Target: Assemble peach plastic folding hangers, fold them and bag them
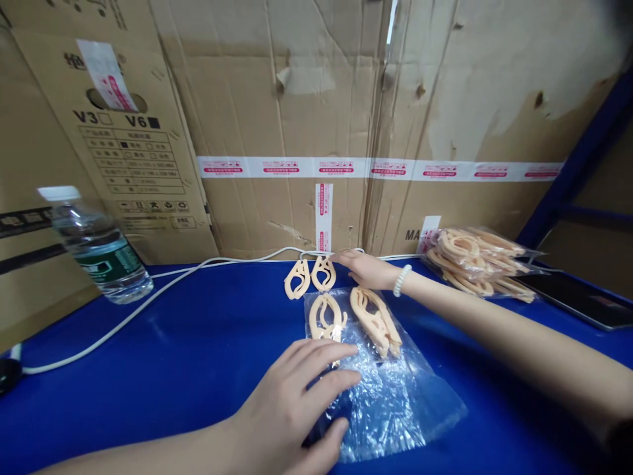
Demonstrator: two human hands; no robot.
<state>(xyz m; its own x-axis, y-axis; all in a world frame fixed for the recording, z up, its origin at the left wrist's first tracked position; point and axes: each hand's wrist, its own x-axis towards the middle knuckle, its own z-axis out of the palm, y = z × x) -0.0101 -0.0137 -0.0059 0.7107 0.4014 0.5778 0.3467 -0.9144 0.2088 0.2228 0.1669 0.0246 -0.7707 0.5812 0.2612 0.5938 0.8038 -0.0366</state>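
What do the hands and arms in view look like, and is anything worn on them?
The left grip is an ungloved hand with nothing worn on its wrist. The right grip is ungloved too, with a pale beaded bracelet at the wrist. Both forearms show bare; a dark patch near the right elbow might be a sleeve, but it is too blurred to tell.

I count two loose folding hangers (pixel 306 276) by the right fingers (pixel 349 256), and two more hangers (pixel 378 323) just beyond the left fingers (pixel 333 387), which have one clear plastic bag (pixel 390 402) beneath them. Well right of the right fingers: one pile of bagged hangers (pixel 477 260), too overlapped to number, and one dark-screened device (pixel 578 297). Well left of the left fingers, one water bottle (pixel 106 254).
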